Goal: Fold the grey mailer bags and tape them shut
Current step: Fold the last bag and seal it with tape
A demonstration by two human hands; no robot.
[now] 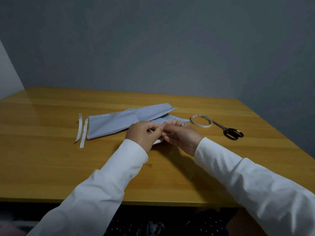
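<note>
Head view: left hand (142, 134) and right hand (180, 136) together pinch a small white piece (157, 141) above the worktop (51, 159). Grey mailer bags (119, 122) lie just beyond. Tape roll (201, 121), print unreadable, and scissors (228, 131) lie right; two strips (81, 129) left.

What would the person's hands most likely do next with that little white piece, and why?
Probably press it onto the grey bags: the left hand and right hand pinch a small white strip beside them, while the tape roll lies idle.

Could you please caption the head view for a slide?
Both hands pinch a white strip beside grey mailer bags.
</note>
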